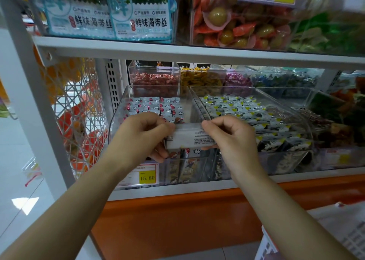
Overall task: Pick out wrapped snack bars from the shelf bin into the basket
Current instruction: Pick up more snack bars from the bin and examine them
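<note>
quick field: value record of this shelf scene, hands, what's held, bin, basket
left hand: grips the bar's left end
right hand: pinches the bar's right end
bar: white wrapper, small print facing up, held level at the bin's front
bin: clear, holds red-and-white wrapped snacks
basket: white, bottom right, partly in view
price tag: yellow, reads 15.80, below the bin

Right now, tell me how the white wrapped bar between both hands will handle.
The wrapped bar is probably fairly stiff: it spans straight between left hand and right hand without sagging. Likely light, since finger pinches carry it. Its smooth wrapper may slip.
</note>
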Demonstrator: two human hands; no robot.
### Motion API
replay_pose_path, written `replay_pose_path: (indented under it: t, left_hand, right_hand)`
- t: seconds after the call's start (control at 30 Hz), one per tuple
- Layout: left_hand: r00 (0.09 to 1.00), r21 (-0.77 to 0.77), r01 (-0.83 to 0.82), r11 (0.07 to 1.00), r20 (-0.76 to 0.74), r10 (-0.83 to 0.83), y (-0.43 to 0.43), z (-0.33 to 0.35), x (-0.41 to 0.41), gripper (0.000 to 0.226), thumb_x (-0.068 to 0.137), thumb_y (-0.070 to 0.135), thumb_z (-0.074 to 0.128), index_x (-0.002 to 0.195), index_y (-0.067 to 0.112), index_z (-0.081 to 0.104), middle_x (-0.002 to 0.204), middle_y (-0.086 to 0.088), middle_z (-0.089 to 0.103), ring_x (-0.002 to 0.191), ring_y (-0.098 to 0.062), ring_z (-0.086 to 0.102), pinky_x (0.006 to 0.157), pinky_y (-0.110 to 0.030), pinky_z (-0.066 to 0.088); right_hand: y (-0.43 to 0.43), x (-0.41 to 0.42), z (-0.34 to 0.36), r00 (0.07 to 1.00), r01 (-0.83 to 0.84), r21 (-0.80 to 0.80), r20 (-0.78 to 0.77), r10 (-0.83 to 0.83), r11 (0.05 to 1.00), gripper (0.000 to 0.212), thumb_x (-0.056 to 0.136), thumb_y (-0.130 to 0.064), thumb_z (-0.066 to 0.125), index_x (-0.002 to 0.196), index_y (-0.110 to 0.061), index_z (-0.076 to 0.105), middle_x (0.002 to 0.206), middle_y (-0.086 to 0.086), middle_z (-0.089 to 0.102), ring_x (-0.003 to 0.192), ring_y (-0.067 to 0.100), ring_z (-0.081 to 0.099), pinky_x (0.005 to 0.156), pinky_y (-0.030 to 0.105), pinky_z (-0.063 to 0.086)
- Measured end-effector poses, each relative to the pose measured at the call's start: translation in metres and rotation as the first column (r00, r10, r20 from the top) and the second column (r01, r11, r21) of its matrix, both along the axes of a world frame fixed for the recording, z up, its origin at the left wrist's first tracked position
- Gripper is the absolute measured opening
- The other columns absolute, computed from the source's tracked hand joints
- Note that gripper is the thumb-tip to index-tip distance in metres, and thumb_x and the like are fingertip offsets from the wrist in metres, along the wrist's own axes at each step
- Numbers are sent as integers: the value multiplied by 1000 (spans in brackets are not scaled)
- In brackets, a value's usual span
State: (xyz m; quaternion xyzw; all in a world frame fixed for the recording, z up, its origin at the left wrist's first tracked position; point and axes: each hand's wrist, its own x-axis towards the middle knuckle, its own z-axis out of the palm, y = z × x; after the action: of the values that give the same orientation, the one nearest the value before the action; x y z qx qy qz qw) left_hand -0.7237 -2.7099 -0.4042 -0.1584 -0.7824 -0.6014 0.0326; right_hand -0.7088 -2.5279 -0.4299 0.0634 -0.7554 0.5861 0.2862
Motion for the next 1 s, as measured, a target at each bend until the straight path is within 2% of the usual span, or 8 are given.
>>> replay_pose_path:
  t: [0.13,0.27,0.37,0.53,0.6,0.7,0.8,1.0]
  left_hand:
    - [997,-117,-19,993,-73,10,-6,-1,-4,25,88,24,59,76,4,68,62,-12,67,53,-22,65,47,-21,52]
    - [985,-200,-40,979,-171,6,-6,-1,-4,25,90,24,57,74,9,68,61,-6,67,52,-15,65,48,-16,50]
    - [994,-119,70,990,-71,-79,-8,2,-4,9,83,22,61,83,20,69,67,3,70,60,-12,68,56,-15,53]
    - [994,2,110,994,14,-110,-13,4,-5,17,78,8,66,89,20,69,78,1,74,70,-13,71,61,-13,53]
    - [995,22,102,995,16,-102,-15,5,-5,15,81,5,64,87,17,71,78,0,74,71,-12,71,62,-13,53]
    - [996,17,88,996,2,-88,-17,5,-7,11,83,7,62,81,12,72,76,-1,74,70,-13,71,61,-16,54]
    - [998,52,51,997,32,-52,-18,4,-9,12,86,7,60,78,5,70,74,-6,73,70,-17,72,59,-18,55]
    - [995,91,-70,993,78,63,-11,1,-11,17,91,11,54,81,-1,60,72,-9,70,65,-17,71,53,-21,55]
  right_hand:
    - [-2,0,1,1000,-14,9,0,14,1000,16,85,-16,66,70,-10,67,69,7,63,70,26,63,61,50,54]
    - [-2,-1,0,999,-26,-21,21,27,999,16,86,-13,65,71,-6,67,74,17,63,69,27,63,54,40,57]
    - [-1,-1,1,999,-11,-132,51,18,991,20,85,-11,65,66,-15,67,76,20,62,69,31,63,51,28,55]
    - [0,0,2,998,41,-102,54,-35,994,16,84,-18,66,68,-18,67,75,13,65,79,34,64,72,55,53]
    - [-1,1,3,997,49,-99,58,-44,994,16,85,-19,66,69,-21,67,74,7,65,79,31,64,73,54,54]
    - [-2,3,4,998,18,-108,65,-11,994,22,85,-15,65,65,-22,66,73,11,63,76,33,63,65,48,58]
    - [-3,3,4,994,-41,-165,89,56,985,27,86,-10,64,61,-21,67,73,9,64,75,27,65,58,38,59]
    - [-3,3,6,956,-160,-343,179,232,926,27,86,-12,63,60,-13,71,68,3,71,68,21,70,55,31,58]
